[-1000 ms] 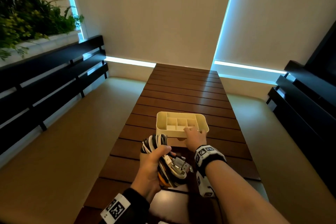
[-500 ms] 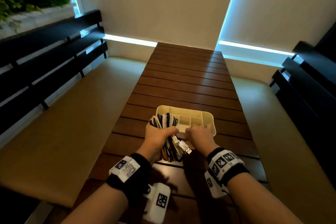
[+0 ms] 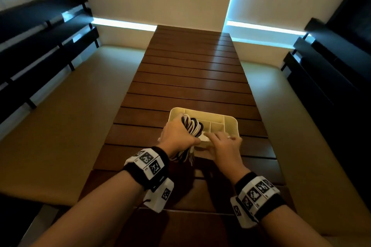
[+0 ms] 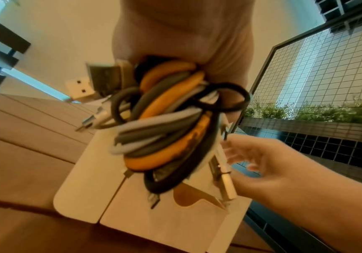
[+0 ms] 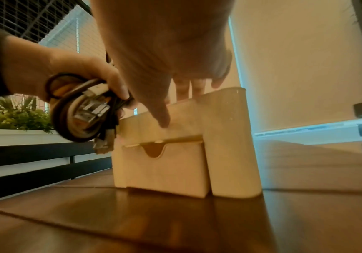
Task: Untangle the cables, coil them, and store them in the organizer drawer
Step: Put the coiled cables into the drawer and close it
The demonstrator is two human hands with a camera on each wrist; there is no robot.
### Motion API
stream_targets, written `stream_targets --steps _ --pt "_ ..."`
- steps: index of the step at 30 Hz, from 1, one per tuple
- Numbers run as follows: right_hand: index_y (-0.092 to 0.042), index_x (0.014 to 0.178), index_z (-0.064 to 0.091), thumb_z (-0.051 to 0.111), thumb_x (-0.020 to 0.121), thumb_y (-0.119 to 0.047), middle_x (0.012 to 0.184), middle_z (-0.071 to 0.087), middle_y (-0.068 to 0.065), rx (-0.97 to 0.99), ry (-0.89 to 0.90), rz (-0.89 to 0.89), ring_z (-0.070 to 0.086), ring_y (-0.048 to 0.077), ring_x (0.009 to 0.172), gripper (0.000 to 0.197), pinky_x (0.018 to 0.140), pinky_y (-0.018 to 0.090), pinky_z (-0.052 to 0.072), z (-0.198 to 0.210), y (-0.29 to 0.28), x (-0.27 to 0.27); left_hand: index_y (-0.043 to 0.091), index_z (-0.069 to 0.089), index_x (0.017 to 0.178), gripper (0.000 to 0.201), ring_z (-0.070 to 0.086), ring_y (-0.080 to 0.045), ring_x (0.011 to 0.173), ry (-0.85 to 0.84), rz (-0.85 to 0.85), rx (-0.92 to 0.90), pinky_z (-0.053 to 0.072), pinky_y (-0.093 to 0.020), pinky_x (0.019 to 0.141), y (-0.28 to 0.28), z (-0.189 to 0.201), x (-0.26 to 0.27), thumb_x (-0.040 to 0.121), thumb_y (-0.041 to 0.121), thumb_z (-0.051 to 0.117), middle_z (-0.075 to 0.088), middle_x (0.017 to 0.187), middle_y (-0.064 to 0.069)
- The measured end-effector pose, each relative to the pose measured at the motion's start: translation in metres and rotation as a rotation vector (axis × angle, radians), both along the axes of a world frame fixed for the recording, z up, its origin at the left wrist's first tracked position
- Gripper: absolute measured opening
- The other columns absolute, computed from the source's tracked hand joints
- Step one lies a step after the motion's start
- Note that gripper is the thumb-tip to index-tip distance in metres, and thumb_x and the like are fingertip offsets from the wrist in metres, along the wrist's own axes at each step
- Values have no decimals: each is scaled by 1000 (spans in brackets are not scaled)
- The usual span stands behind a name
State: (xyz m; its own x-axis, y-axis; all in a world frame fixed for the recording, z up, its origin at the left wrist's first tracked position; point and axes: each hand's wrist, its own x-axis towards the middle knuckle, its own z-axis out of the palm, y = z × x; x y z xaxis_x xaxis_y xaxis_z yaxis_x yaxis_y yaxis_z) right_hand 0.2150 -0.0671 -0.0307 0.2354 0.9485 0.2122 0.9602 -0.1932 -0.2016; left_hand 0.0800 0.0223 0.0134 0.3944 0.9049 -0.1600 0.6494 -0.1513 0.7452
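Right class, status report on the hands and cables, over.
Left hand grips coiled cables over organizer. Right hand open, fingers steadying its front rim. Drawer shut. Nothing blocking.

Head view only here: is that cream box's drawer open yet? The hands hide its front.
Observer: No. The right wrist view shows the drawer looking shut in the organizer.
Operator: What's the right hand doing?
Observer: The right hand rests its thumb on the front above the drawer, fingers over the rim.
Operator: Are the cables just black and white?
Observer: No. The left wrist view shows orange and grey loops among the cables that the left hand grips.
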Motion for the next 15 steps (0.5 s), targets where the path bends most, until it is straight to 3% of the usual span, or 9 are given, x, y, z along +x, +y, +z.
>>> stream_targets --steps 2,5,7,10,12,14,15 --pt "-20 96 66 75 63 -8 92 66 1 139 -10 -75 61 24 86 36 72 36 35 -7 -14 -8 30 44 101 64 58 -26 99 11 13 -7 51 -45 88 1 1 3 52 38 84 58 94 2" --pt "-15 85 66 77 56 -7 81 60 4 190 -61 -27 56 24 73 32 61 31 42 -24 -29 -23 26 47 109 70 57 -24 100 94 -64 25 50 -48 89 1 4 9 52 38 85 55 92 6" --pt "-13 81 65 81 52 -10 76 59 4 86 -44 10 55 23 67 34 55 30 43 -34 -29 -31 23 46 114 72 56 -22 101 127 -107 40 50 -45 90 3 7 12 55 35 85 55 95 6" --pt "-13 70 63 84 47 -13 66 58 4 -69 -16 -10 58 22 54 31 45 28 45 -39 -15 -40 17 42 125 76 53 -23 107 178 -161 79 46 -33 86 6 10 16 62 31 83 54 107 0" --pt "-12 76 67 87 45 -15 61 60 3 -158 54 -57 57 22 42 36 36 26 43 -42 -3 -44 15 42 123 74 55 -23 105 240 -211 125 46 -32 81 5 11 20 63 33 82 56 110 -3" --pt "-9 81 68 85 51 -12 60 63 7 -152 84 -85 58 26 39 35 33 27 43 -42 2 -47 15 43 119 72 58 -24 100 292 -240 162 52 -35 80 4 10 25 62 35 82 58 104 -4" --pt "-6 85 67 80 62 -11 65 64 12 -141 109 -96 62 32 46 27 38 31 46 -40 4 -47 15 43 115 69 59 -24 97 311 -240 171 53 -36 78 4 9 27 62 35 82 58 98 -3"
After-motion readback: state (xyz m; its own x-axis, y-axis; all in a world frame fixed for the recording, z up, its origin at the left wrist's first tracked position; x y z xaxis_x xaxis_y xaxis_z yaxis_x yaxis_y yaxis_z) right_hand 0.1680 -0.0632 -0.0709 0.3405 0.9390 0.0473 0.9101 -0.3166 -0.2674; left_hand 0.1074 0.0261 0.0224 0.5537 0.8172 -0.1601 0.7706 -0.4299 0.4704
